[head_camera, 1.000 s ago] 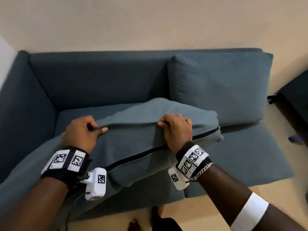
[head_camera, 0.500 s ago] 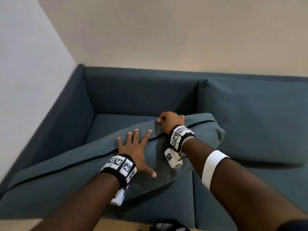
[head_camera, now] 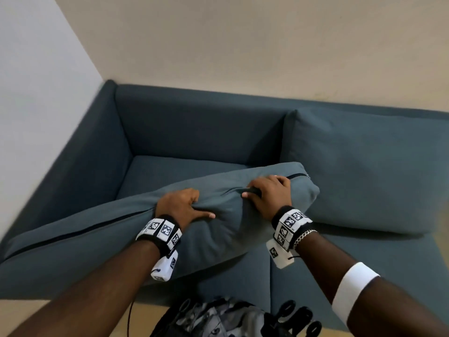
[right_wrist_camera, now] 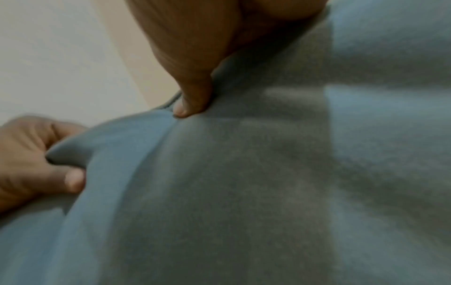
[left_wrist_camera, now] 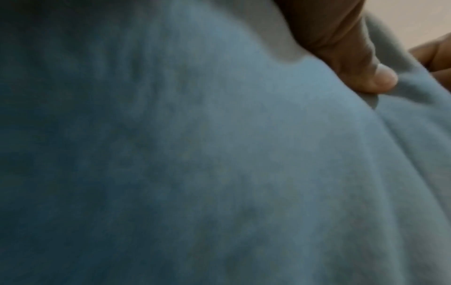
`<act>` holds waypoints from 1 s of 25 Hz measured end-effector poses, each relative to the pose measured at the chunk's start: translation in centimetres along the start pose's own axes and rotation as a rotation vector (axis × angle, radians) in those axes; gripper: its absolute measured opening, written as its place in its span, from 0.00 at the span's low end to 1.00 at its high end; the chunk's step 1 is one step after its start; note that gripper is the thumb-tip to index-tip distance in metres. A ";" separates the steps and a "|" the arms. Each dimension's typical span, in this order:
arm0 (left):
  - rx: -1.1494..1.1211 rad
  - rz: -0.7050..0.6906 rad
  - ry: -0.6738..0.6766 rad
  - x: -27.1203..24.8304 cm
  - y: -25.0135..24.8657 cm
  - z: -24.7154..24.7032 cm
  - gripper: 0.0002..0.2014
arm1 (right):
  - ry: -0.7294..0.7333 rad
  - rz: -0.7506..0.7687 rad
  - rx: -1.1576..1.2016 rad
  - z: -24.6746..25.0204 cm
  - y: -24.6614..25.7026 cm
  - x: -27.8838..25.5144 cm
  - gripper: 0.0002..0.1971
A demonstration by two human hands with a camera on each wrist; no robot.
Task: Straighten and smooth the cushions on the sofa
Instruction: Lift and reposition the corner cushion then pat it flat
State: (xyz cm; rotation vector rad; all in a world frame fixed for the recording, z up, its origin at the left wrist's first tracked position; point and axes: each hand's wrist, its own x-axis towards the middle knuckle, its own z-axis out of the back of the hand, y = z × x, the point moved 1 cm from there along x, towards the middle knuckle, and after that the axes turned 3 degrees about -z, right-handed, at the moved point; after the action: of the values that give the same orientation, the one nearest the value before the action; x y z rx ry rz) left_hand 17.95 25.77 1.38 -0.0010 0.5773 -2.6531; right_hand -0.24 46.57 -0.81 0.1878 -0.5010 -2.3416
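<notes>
A long blue-grey cushion (head_camera: 102, 242) with a dark zip line lies slanted across the left seat of the blue sofa (head_camera: 194, 132). My left hand (head_camera: 181, 206) grips its upper edge near the middle, fingers curled over and thumb pressed into the fabric (left_wrist_camera: 219, 154). My right hand (head_camera: 268, 193) grips the same edge near the cushion's right end, thumb (right_wrist_camera: 192, 104) dug in beside the zip seam. In the right wrist view my left hand (right_wrist_camera: 36, 158) pinches a fold of cloth. A second cushion (head_camera: 364, 171) leans upright against the backrest on the right.
The sofa stands in a corner, with a white wall (head_camera: 36, 93) on the left and a beige wall (head_camera: 243, 45) behind. Its left armrest (head_camera: 80, 161) borders the loose cushion. Patterned clothing and dark straps (head_camera: 230, 317) fill the bottom edge.
My left hand, flat with spread fingers on the cushion half a second ago, has curled and taken hold of its upper edge. The right hand keeps its grip. The camera has come closer.
</notes>
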 end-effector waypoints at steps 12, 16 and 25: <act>0.073 -0.173 0.111 6.5 1.9 2.1 0.30 | 0.025 -0.286 -0.003 -1.2 1.6 3.4 0.13; 0.266 -0.080 0.229 5.1 5.7 0.2 0.62 | 0.095 -0.227 -0.019 0.3 1.2 5.3 0.21; 0.228 0.000 0.216 3.5 6.5 -0.3 0.67 | -0.160 -0.525 -0.045 5.4 -2.1 4.3 0.39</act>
State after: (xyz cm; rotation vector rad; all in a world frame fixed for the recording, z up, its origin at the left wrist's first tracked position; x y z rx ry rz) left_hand 17.32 19.14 -1.80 0.3560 0.3370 -2.7227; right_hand -6.17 46.62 3.33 0.1202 -0.5225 -2.8952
